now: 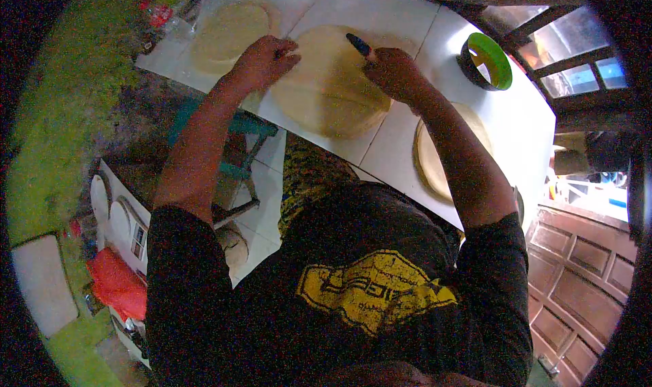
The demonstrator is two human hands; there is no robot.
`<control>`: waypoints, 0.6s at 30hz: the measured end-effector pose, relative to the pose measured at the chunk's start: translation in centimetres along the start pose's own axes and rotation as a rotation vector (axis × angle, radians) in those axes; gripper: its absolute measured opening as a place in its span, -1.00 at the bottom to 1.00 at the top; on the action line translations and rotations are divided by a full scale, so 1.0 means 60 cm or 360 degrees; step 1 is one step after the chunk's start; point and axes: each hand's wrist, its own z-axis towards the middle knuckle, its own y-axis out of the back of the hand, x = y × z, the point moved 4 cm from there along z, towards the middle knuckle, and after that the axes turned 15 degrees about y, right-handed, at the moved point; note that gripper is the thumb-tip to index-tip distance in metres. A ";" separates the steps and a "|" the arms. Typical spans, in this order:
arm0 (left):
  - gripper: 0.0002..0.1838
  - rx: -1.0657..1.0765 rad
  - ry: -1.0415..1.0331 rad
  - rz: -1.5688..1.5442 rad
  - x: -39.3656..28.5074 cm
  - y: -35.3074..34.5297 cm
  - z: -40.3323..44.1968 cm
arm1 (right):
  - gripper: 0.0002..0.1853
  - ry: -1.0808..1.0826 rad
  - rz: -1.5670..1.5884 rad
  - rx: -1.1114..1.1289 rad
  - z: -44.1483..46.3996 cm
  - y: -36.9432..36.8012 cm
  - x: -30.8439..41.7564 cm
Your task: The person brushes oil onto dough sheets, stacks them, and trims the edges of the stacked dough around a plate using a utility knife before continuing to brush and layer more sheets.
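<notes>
A wide, thin round of pale dough [319,88] lies flat on the white tiled table, between my two hands. My right hand [394,74] is closed around what looks like a brush [358,45], its dark end pointing up and left over the dough. At the dough's left edge is my left hand [268,61], its fingers curled in. Whatever may be between those fingertips is hidden. Another flat dough round [234,37] rests to the left, beyond my left hand. A third dough round [435,159] sits to the right, partly covered by my right forearm.
A green bowl [501,64] stands on the white table [390,139] at the right. Red and clear plastic items [159,16] are at its left end. Below the table stands a teal stool [255,132]. A red cloth or bag [119,285] lies at the lower left.
</notes>
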 end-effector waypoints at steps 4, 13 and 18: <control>-0.52 -0.0077 -0.0211 0.0389 0.010 -0.022 0.009 | -0.63 -0.0288 0.0335 -0.0180 -0.018 0.057 0.016; -0.44 0.0285 -0.0732 -0.0944 -0.074 -0.009 -0.001 | -0.68 0.0302 0.0036 -0.0386 -0.046 0.183 0.099; -0.39 0.1196 0.0161 -0.1295 -0.090 -0.023 -0.036 | -0.65 0.0185 -0.0079 -0.0286 -0.052 0.244 0.132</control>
